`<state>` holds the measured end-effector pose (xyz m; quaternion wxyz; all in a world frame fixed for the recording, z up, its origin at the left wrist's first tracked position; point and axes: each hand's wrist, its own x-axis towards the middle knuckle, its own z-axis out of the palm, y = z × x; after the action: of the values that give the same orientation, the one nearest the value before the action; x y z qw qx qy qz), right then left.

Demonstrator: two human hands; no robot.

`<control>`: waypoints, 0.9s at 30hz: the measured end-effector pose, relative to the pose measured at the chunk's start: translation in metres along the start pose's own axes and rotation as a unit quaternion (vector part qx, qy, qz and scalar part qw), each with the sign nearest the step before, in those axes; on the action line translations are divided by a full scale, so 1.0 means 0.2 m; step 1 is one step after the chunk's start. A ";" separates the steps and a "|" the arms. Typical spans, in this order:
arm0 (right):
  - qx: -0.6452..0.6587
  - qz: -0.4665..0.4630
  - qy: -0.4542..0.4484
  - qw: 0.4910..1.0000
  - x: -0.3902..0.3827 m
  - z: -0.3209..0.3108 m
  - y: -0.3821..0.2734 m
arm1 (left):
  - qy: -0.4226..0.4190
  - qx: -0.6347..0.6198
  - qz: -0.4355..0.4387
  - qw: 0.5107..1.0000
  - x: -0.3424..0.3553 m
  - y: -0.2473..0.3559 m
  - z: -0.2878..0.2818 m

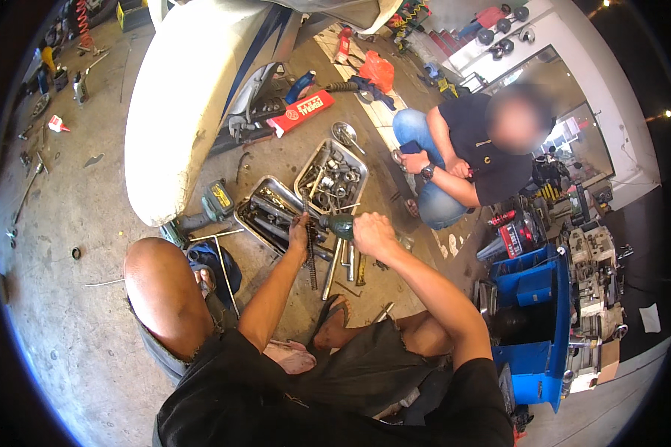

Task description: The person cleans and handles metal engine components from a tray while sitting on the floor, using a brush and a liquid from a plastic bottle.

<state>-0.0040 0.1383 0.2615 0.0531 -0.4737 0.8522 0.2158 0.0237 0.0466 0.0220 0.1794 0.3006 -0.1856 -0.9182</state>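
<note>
Faces 2 metal trays (256,235). Grips a dark green tool (341,226) in the right hand (374,235), pointing its narrow end left. Holds a slim dark strip (312,261) in the left hand (298,237), long axis away from body, crosswise to tool.
</note>
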 end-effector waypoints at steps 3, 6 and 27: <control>0.003 -0.004 0.024 1.000 -0.02 0.05 0.03 | -0.024 -0.021 0.001 0.999 0.00 0.01 -0.02; -0.001 0.019 -0.057 0.998 -0.04 0.05 0.06 | -0.021 0.002 -0.006 1.000 -0.01 -0.02 -0.01; 0.056 -0.064 -0.012 0.996 -0.03 0.17 0.22 | 0.048 -0.022 -0.083 0.995 0.28 -0.16 -0.12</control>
<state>-0.0409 0.1764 0.2465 0.1034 -0.5212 0.8300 0.1694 -0.0103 0.0448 -0.0381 0.1181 0.3550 -0.1312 -0.9180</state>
